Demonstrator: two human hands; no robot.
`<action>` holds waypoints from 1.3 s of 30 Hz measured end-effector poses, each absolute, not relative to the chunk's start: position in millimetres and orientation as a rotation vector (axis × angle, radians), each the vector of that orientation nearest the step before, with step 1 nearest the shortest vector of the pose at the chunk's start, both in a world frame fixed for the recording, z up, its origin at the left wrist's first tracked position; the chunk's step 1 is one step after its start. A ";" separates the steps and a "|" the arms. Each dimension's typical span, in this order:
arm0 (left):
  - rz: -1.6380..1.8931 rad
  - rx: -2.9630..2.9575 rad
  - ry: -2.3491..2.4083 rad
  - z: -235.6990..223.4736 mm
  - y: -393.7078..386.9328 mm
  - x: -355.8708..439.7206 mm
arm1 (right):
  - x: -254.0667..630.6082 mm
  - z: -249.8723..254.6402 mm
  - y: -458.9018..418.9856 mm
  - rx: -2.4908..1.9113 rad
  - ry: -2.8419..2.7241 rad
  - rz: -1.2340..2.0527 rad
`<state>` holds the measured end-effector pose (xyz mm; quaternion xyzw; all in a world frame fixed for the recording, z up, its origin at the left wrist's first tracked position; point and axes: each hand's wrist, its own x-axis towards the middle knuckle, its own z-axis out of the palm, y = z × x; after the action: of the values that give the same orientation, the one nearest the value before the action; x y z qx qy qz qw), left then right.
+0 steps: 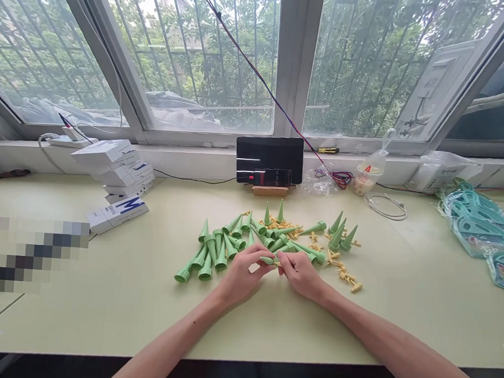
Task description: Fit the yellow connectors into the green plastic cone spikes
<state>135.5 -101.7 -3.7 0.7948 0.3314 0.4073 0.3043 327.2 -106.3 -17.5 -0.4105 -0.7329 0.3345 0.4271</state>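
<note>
My left hand is closed round a green plastic cone spike, which lies tilted between thumb and fingers. My right hand meets it from the other side, its fingertips pinching a small yellow piece at the cone's end; the fingers partly cover it. Behind and left of my hands lies a pile of green cones, some on their sides, some standing. Among them is a heap of small yellow T-shaped pieces. Several cones stand upright at the right, near loose yellow pieces.
A dark tablet and a phone stand by the window. White boxes are stacked at left. On the right are a bagged cup, a white cable and teal plastic items in wrap. A blurred patch covers the far left.
</note>
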 end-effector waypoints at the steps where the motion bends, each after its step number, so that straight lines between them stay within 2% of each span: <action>1: 1.076 2.131 0.894 -3.2 -101.6 135.2 | 326.8 -17.3 -106.5 -1.030 -1.813 0.859; 9: 0.966 2.143 0.948 2.9 -103.2 137.1 | 324.8 -15.4 -107.5 -1.028 -1.542 1.261; 12: 0.963 2.154 0.946 3.5 -103.3 137.2 | 324.4 -17.0 -107.5 -1.023 -1.512 1.320; 19: 0.921 2.204 0.981 2.6 -104.8 134.5 | 325.0 -14.9 -109.5 -1.034 -1.742 0.937; 26: 0.889 2.070 0.923 3.2 -107.5 134.5 | 328.2 -10.9 -111.8 -0.950 -1.897 0.735; 31: 0.878 2.019 0.897 6.6 -109.1 135.2 | 327.6 -10.6 -113.0 -0.932 -1.917 0.725; 39: 0.926 2.108 0.946 2.4 -110.6 135.0 | 323.7 -14.7 -115.1 -0.990 -1.800 0.886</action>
<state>135.0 -110.6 2.4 0.8023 0.3600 0.3522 0.3205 323.7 -115.1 -14.7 -0.3982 -0.7237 0.3563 0.4368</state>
